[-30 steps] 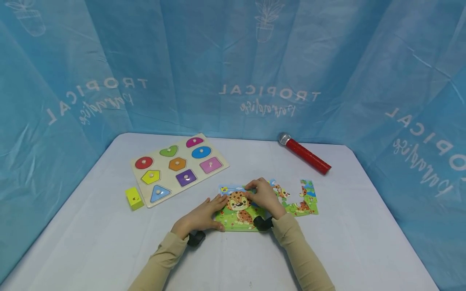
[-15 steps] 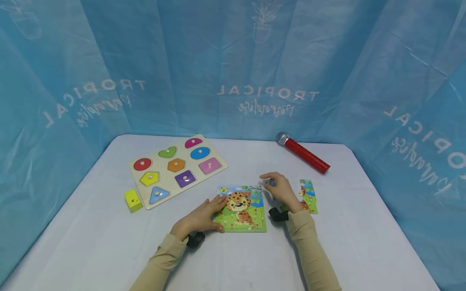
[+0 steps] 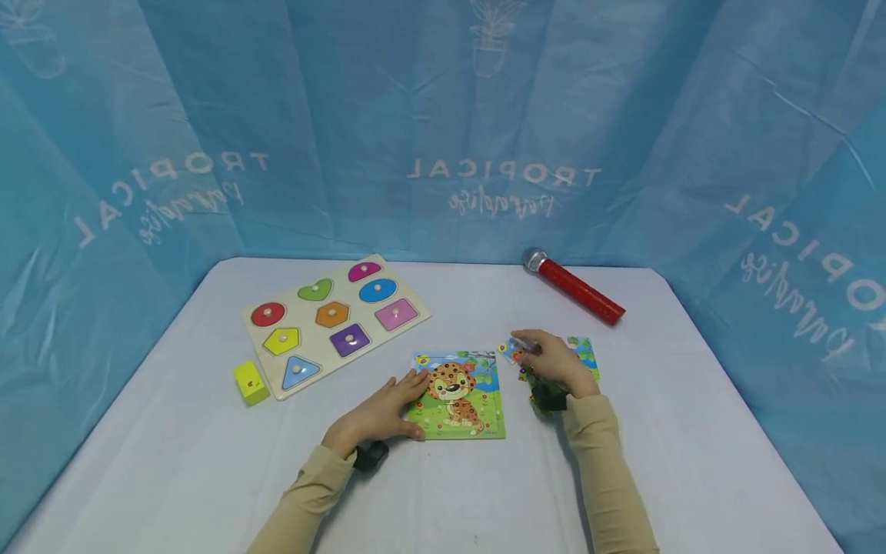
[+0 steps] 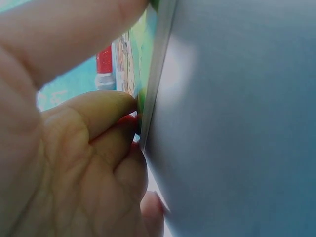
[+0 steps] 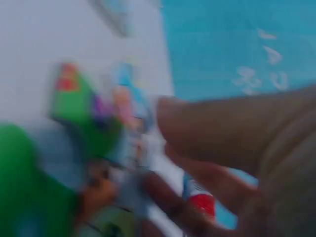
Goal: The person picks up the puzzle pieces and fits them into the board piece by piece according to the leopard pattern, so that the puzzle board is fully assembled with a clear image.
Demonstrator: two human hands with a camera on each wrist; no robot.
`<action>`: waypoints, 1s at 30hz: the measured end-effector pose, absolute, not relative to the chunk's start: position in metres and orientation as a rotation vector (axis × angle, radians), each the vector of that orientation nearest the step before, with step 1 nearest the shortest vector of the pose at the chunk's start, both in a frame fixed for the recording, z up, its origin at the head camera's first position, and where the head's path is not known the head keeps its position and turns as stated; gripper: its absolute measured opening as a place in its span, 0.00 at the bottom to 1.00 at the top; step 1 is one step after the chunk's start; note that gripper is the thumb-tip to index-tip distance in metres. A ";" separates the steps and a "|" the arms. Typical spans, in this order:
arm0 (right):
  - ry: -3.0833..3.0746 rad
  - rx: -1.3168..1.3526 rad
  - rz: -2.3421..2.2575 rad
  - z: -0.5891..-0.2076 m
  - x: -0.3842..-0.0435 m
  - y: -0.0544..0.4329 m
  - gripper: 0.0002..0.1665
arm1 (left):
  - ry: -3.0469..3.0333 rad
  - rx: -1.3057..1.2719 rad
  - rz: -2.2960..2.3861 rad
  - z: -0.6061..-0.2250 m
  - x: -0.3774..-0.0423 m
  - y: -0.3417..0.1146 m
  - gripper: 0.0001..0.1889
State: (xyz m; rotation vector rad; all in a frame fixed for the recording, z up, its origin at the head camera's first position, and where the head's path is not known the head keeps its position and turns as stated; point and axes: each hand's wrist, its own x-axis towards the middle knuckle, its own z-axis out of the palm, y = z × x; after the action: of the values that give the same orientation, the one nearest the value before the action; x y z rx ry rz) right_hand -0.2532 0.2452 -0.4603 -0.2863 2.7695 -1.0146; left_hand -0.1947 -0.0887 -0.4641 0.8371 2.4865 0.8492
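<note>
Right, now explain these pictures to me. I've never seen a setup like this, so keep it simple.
There's no machine here, just a person's bare left hand and right hand. The wide picture comes from a camera worn on the head, looking forward and down. The two close ones come from small black cameras worn at the wrists; the right-wrist one is blurred.

On the white table lie a spotted-cat puzzle, puzzle pieces to its right, a board of coloured shapes, a small yellow block and a red microphone with a silver head. A blue printed cloth hangs behind.

The left hand rests on the puzzle's left edge. The right hand is over the pieces; whether it holds one, I can't tell.
</note>
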 end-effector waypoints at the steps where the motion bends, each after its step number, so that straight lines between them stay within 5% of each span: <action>1: 2.788 -0.314 -1.004 -0.461 -0.254 0.243 0.27 | 2.487 0.838 0.849 -0.465 -0.194 -0.089 0.47; 11: 2.849 -0.443 -0.794 -0.455 -0.251 0.228 0.25 | 2.494 0.831 0.852 -0.464 -0.192 -0.092 0.47; 30: 2.780 0.090 -0.919 -0.446 -0.249 0.244 0.22 | 2.500 0.844 0.825 -0.464 -0.194 -0.091 0.46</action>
State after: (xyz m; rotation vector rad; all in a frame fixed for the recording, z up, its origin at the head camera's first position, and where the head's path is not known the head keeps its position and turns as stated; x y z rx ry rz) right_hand -0.2487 0.2435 -0.4463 0.0900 2.7802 -0.9187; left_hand -0.1943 -0.0914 -0.4642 0.8440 2.5000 0.8248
